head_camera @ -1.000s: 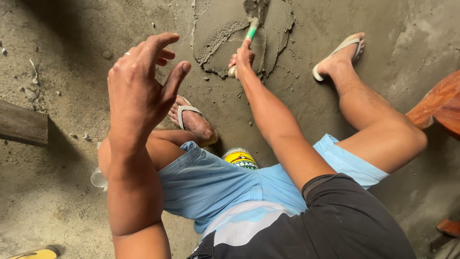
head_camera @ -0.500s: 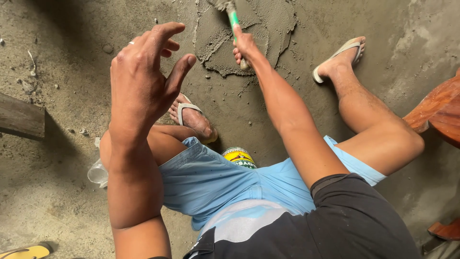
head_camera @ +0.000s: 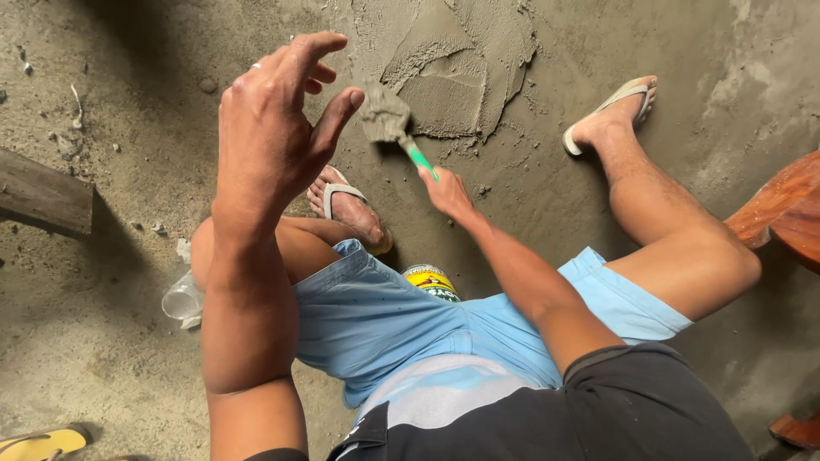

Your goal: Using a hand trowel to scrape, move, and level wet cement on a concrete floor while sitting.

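**What the person wears**

The person wears light blue knee-length shorts point(head_camera: 401, 316) and a black short-sleeved top point(head_camera: 589, 418) with a pale grey panel at the hem. 2 grey flip-flop sandals point(head_camera: 611, 107) are on the feet. A thin silver ring point(head_camera: 255, 65) sits on 1 finger of the bare left hand point(head_camera: 273, 128). Both forearms are bare.

A rough, sandy concrete floor point(head_camera: 102, 358) fills the frame. A patch of wet grey mortar point(head_camera: 453, 77) lies at upper centre. A wooden plank point(head_camera: 43, 196) rests at the left edge, a clear plastic cup point(head_camera: 184, 300) lies lower left, and a yellow sandal point(head_camera: 43, 442) sits at the bottom left corner.
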